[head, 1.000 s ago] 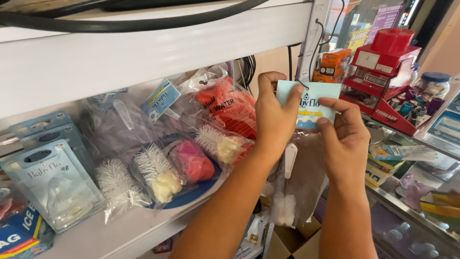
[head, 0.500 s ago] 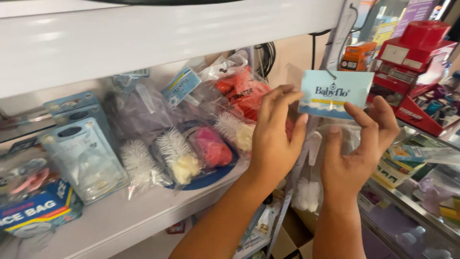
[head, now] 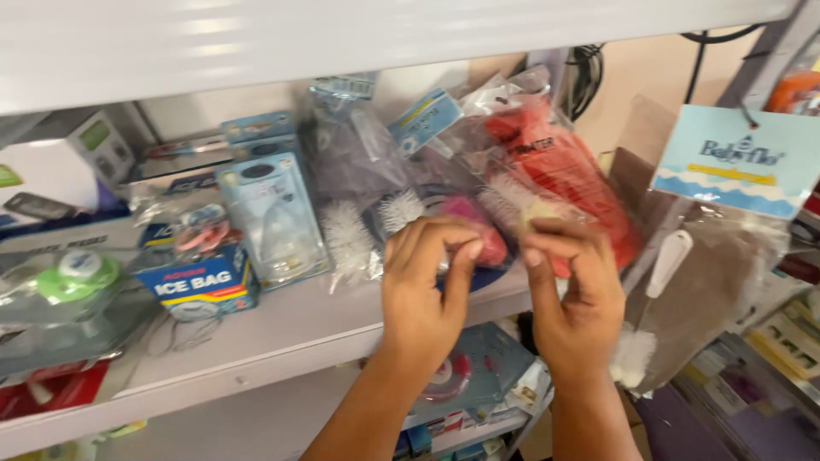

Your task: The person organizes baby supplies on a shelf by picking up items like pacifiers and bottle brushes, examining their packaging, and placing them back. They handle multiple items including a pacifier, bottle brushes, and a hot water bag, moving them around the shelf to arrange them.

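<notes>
Both hands are up at the front of a white shelf (head: pixel 256 341). The left hand (head: pixel 423 286) has its fingers curled in, with the tips close to the thumb. It reaches at a clear bag with a white brush (head: pixel 401 213) just above it, but I cannot tell if it is pinching the bag or only touching it. The right hand (head: pixel 572 290) is just beside the left hand, and its fingers are bent too. Its fingertips are at another clear bag with a brush (head: pixel 521 209), and I cannot tell if it grips it.

Right behind the hands lies a pink thing in a bag (head: pixel 478 230). Above the right hand is a red bag (head: pixel 555 171) in clear wrap. Over the left hand is a gray crinkly bag (head: pixel 354 162).

To the side of the right hand, away from the left one, a brush pack (head: pixel 709 282) hangs from a hook. It has a light blue card (head: pixel 735 158) on top and a white brush handle (head: pixel 668 260) inside. No hand touches it.

On the far side of the left hand stands a clear pack with a baby bottle (head: pixel 273 218). Past that is a small blue box (head: pixel 201 282). Farther off is a green and clear thing (head: pixel 73 277) in plastic.
</notes>
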